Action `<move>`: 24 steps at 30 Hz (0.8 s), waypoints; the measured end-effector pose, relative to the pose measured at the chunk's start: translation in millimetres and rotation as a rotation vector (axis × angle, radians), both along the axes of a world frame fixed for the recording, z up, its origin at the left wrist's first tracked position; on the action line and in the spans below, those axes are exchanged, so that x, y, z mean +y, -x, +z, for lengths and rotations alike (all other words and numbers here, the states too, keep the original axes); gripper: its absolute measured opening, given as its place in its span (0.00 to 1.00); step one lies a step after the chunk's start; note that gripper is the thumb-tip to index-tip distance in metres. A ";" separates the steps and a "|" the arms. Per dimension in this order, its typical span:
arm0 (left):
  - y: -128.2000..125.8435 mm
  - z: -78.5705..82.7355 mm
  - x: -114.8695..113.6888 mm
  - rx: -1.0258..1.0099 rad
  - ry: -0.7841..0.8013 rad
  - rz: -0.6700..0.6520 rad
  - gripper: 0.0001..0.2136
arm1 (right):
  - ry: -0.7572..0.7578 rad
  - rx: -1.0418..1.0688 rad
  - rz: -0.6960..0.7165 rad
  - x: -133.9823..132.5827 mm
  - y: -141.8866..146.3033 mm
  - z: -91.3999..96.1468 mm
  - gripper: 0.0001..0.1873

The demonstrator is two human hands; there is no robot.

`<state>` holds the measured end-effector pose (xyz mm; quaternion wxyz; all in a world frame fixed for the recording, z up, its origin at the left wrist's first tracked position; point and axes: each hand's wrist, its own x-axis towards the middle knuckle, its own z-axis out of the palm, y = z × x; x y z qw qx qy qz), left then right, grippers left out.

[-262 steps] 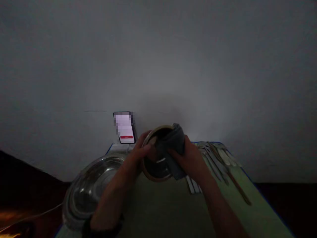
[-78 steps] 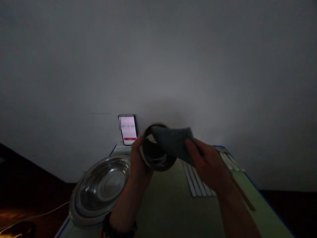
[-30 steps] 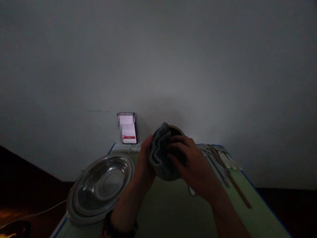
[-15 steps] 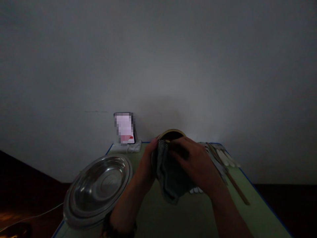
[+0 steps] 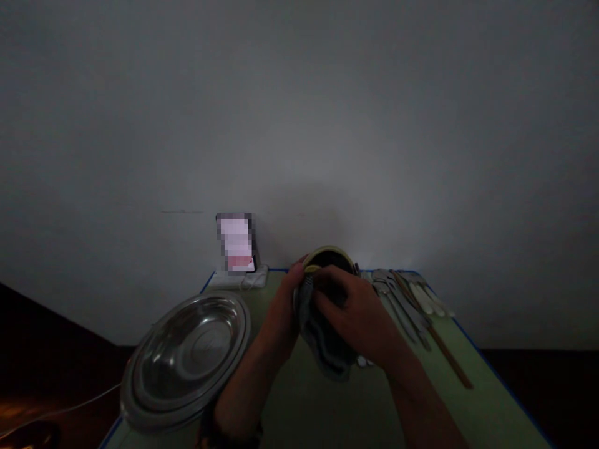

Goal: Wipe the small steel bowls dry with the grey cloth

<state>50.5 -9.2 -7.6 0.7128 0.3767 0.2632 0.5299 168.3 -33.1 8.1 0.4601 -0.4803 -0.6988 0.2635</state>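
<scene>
My left hand (image 5: pixel 283 312) grips a small round metal bowl (image 5: pixel 327 257) by its left side, holding it above the green table (image 5: pixel 299 411). My right hand (image 5: pixel 355 315) is closed on a grey cloth (image 5: pixel 327 355) and presses it against the bowl's front. The cloth hangs below the bowl and hides most of it; only the bowl's upper rim shows.
A large steel basin (image 5: pixel 187 355) sits at the table's left front. A lit phone (image 5: pixel 236 244) leans on the wall at the back. Several pieces of cutlery and a chopstick (image 5: pixel 412 305) lie in a row on the right. A white cable (image 5: pixel 70 408) trails off left.
My right hand has kept rubbing the cloth over the bowl, shifting slightly down and left. The cloth is bunched tighter against the bowl than half a second ago.
</scene>
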 end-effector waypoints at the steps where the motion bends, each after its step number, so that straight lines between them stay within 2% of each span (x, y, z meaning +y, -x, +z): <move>1: 0.3 0.4 0.6 -0.006 0.025 0.002 0.19 | 0.003 0.014 -0.024 0.0 -1.8 0.7 0.07; 4: 2.8 0.7 3.0 -0.011 0.115 0.003 0.20 | 0.012 0.053 -0.097 -1.9 -10.9 4.9 0.05; 7: 4.0 0.2 4.2 -0.004 0.148 0.023 0.21 | -0.012 0.083 -0.096 -4.0 -18.7 8.5 0.04; 11: 1.7 0.8 2.4 -0.017 0.112 -0.038 0.22 | -0.030 0.071 -0.094 -3.4 -16.1 7.1 0.05; 15: 2.2 -0.9 0.2 -0.017 0.053 -0.055 0.22 | -0.064 -0.065 -0.140 -0.4 -7.1 1.6 0.05; 20: 5.2 -3.9 -2.1 -0.031 -0.025 -0.118 0.21 | -0.092 -0.135 -0.101 2.2 -4.6 -1.9 0.07; 24: 7.6 -2.2 -1.5 0.015 0.141 -0.055 0.15 | -0.114 -0.056 -0.101 0.7 -9.4 0.4 0.06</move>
